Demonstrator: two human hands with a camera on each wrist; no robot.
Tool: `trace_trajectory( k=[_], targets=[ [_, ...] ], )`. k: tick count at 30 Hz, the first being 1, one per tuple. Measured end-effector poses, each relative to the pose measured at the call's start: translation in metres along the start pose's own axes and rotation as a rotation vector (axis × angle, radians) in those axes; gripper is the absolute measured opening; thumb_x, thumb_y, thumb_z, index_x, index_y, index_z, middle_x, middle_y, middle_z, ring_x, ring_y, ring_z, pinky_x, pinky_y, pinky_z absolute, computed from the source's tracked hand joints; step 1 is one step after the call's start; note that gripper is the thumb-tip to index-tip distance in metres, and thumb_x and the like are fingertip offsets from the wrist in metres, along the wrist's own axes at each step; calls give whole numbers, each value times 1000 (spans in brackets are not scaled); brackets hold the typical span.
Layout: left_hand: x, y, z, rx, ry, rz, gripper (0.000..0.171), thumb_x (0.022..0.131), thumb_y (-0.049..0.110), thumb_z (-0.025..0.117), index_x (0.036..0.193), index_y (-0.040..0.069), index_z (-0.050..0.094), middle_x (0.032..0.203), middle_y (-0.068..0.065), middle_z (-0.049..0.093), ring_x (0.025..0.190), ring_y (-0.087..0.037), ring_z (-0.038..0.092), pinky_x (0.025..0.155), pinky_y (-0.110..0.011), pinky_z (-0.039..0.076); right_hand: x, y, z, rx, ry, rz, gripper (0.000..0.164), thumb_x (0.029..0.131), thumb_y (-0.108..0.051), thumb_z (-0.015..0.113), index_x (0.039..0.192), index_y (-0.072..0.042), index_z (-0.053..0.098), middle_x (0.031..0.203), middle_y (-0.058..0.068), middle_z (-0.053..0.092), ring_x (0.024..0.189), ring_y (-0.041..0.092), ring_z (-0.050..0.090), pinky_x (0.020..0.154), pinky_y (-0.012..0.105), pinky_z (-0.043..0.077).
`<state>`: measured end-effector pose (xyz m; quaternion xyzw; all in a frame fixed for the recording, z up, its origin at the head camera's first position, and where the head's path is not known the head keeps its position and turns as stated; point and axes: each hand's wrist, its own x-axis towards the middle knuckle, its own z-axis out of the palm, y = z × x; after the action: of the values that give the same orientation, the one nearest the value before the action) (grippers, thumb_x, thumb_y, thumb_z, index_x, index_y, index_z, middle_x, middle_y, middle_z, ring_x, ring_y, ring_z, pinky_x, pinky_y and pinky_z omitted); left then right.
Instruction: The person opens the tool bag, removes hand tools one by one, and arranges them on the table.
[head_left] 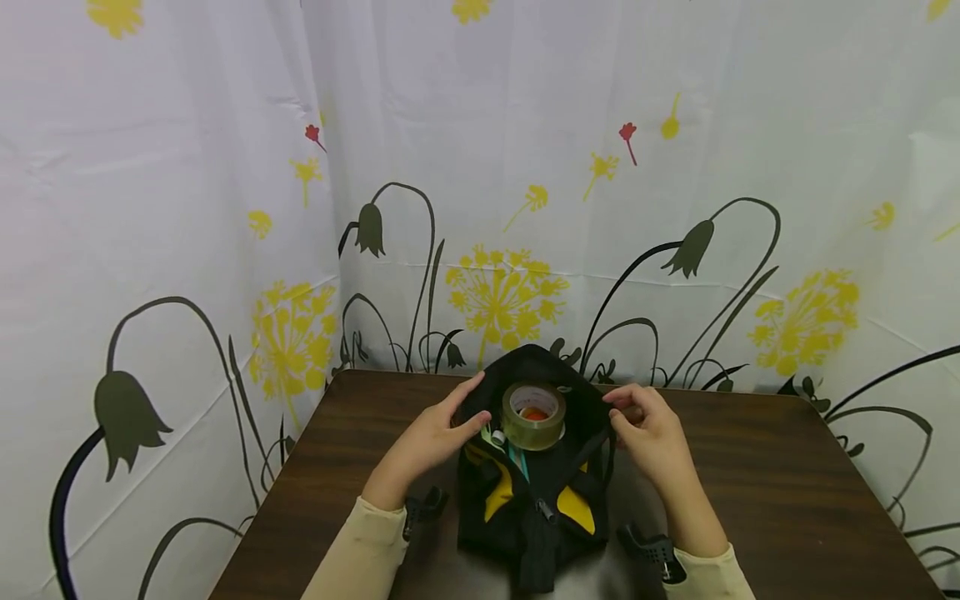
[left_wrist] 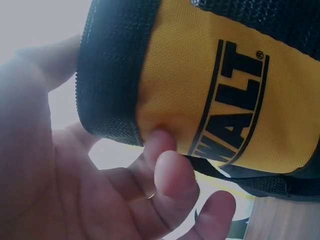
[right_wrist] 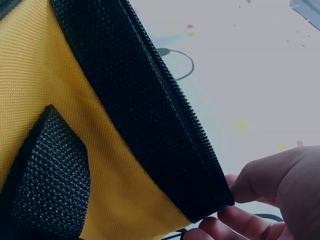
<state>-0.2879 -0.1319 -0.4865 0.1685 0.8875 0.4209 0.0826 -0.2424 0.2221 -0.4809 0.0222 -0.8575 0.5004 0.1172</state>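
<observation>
A black and yellow zip-top tool bag point(head_left: 487, 529) stands with its mouth open in the head view. Inside it, a roll of clear packing tape point(head_left: 534, 435) lies on top, with something orange showing through its core. My left hand point(head_left: 426, 440) is at the left rim, thumb over the edge and fingertips against the yellow side, which carries black lettering in the left wrist view. At the right end of the opening, my right hand point(head_left: 654, 433) pinches the zippered corner point(right_wrist: 210, 200) between thumb and fingers. Most of the contents are hidden below the tape.
Beside the tape, a small white cap point(head_left: 498, 437) and a teal strip-like item point(head_left: 519, 460) poke out. A dark brown wooden table point(head_left: 780, 492) carries the bag. Behind it hangs a white curtain point(head_left: 525, 108) printed with flowers. Black straps point(head_left: 656, 550) circle both wrists.
</observation>
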Motion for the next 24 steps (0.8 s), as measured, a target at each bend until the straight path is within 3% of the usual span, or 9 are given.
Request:
trace_trajectory(
  k=[2,6,17,20,24],
  targets=[
    [-1,1,1,7,-9,4,80,104,67,63,171,54,22,174,-14,41,143,-47,59,114,-71,46,0,-2,1,-10,-1,-5,18,106,-6,65,120,-11,75,116,12,60,75,18,67,65,32,62],
    [-1,2,5,5,-13,8,83,102,69,65,171,55,20,174,-17,40,144,-48,59,114,-72,46,-2,-5,2,-25,13,-20,17,108,-8,64,118,-12,77,112,12,59,72,20,66,64,29,60],
    [-5,-2,9,10,-34,14,81,103,68,64,171,54,21,175,-14,40,145,-44,59,116,-69,45,-15,-18,2,-3,159,-57,18,110,-10,62,107,-13,80,98,6,55,76,17,65,63,28,62],
    [-5,0,9,8,-36,15,82,103,69,64,170,56,20,176,-13,38,147,-44,56,117,-69,44,-16,-28,0,19,140,-71,16,111,-11,63,109,-10,79,100,6,58,74,19,65,63,28,61],
    [-5,2,8,3,-38,13,82,103,69,64,171,55,19,176,-14,38,148,-44,56,117,-69,45,-20,-45,-5,105,38,-81,16,112,-16,63,115,-8,76,103,7,65,81,20,67,73,28,61]
  ],
)
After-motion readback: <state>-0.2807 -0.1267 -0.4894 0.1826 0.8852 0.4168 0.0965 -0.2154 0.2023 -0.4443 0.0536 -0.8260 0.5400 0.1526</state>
